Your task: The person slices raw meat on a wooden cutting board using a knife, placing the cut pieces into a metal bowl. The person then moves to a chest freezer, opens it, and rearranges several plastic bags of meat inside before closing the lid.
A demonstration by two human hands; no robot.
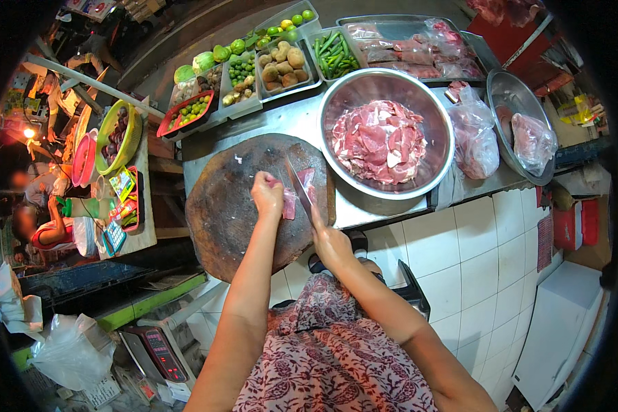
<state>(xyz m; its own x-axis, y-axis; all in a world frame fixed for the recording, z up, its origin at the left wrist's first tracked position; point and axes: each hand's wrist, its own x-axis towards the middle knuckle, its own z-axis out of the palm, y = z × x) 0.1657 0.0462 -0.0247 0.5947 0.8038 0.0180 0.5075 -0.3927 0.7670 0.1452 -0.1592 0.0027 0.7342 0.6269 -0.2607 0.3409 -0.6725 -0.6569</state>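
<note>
My right hand [333,247] is wrapped round the handle of a knife [298,181], its blade pointing away from me over a round wooden chopping block [226,206]. Under and beside the blade lies raw pink meat: one slice [307,177] to its right, another piece [289,204] to its left. Fingers curled, my left hand [268,195] grips the left-hand piece, close to the blade; its fingertips are partly hidden. Just right of the block, a large steel bowl [329,165] holds a heap of sliced raw meat [379,141].
Behind the block stand tubs of limes, brown root vegetables [281,65] and green chillies [336,53]. A tray of packed meat [419,55], bagged meat [477,141] and a metal basin [505,96] are to the right. A digital scale [161,353] sits lower left. People are at far left.
</note>
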